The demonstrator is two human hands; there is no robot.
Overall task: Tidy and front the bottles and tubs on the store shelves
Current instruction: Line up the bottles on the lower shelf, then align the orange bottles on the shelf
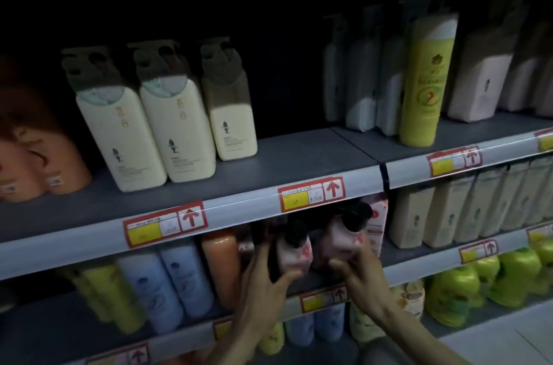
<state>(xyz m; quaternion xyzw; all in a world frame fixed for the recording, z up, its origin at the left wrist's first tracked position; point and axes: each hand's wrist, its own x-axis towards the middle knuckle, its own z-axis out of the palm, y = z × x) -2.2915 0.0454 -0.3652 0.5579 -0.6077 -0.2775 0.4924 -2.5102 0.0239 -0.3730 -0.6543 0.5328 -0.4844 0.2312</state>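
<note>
Left hand [263,281] gripped pink pump bottle [294,251]; right hand [363,275] gripped second pink pump bottle [344,237], at lower shelf [185,336].

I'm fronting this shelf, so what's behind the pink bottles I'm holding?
One more pink bottle stands behind the right bottle. Behind the left bottle it is dark; the two bottles and the shelf lip cover the rest.
</note>
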